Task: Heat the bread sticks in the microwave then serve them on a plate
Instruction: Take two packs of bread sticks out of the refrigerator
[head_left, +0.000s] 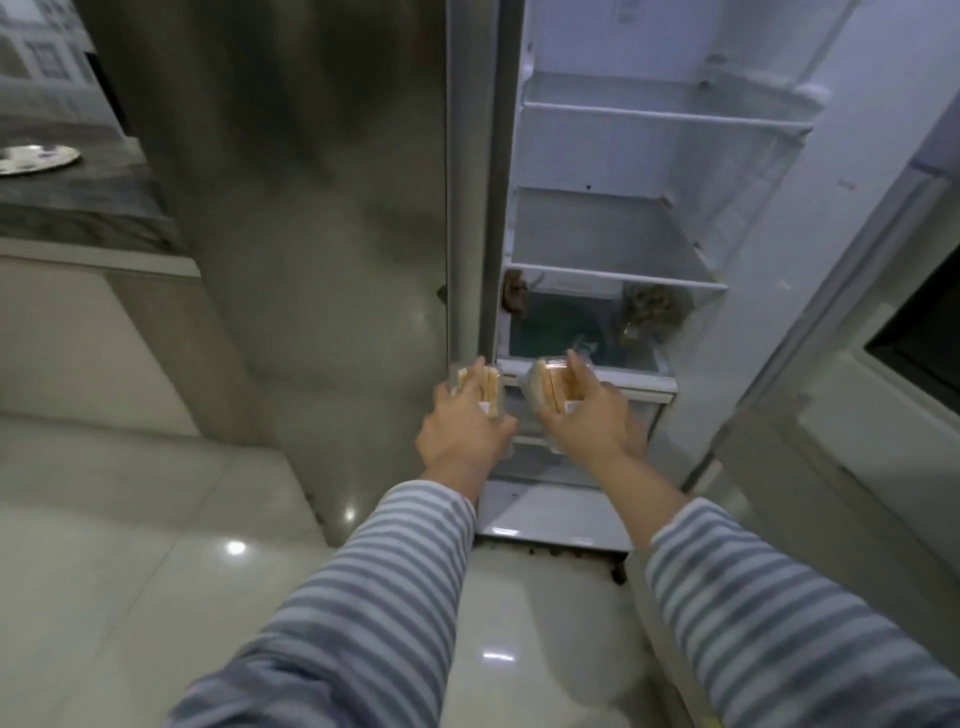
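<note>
Two hands, two packs of bread sticks, one pack per hand, in front of the open fridge (587, 156). My left hand (462, 431) grips the left pack (492, 387), fingers curled round it. My right hand (587, 415) grips the right pack (550, 387) likewise. The packs are side by side, not touching, level with the front of the one drawer (571, 332). Above the drawer are two shelves, upper (665, 117) and lower (618, 275). One plate (36, 158) lies on the counter (78, 208), well apart at far left.
</note>
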